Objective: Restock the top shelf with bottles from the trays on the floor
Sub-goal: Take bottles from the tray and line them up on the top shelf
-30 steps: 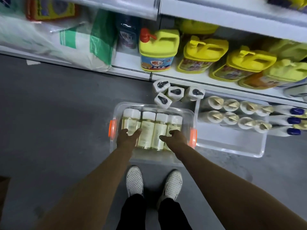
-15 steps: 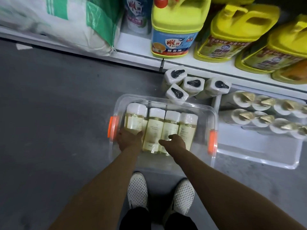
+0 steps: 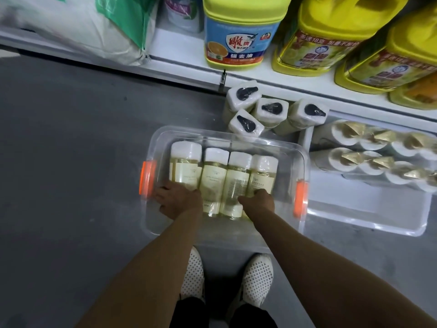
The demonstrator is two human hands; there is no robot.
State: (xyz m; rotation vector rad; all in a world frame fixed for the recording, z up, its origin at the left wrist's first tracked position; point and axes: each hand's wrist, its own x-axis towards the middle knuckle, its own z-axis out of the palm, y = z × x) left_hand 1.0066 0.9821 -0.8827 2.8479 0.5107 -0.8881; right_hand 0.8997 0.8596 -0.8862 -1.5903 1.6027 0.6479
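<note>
Clear tray (image 3: 305, 162) with orange latches sits on the grey floor (image 3: 71, 174), just ahead of the person's white perforated shoes (image 3: 192, 275). Four pale yellow bottles (image 3: 212, 178) with white caps lie side by side in it, caps toward 12 o'clock.

Left hand (image 3: 179, 202) is at the 9 o'clock end of the row, over the base of the leftmost bottle (image 3: 185, 166), fingers curled down around it. Right hand (image 3: 259, 202) is at the 3 o'clock end, on the base of the rightmost bottle (image 3: 262, 174), fingers bent over it; how firm the hold is I cannot tell, fingertips hidden.

At 12 o'clock from the tray, four white pump bottles (image 3: 272, 110) with black tops stand on the floor. At 3 o'clock, a second clear tray (image 3: 366, 221) holds white bottles with gold tops (image 3: 350, 147) in two rows. Beyond, the bottom shelf (image 3: 260, 72) carries yellow jugs (image 3: 331, 31) and a white and green sack (image 3: 106, 24).
</note>
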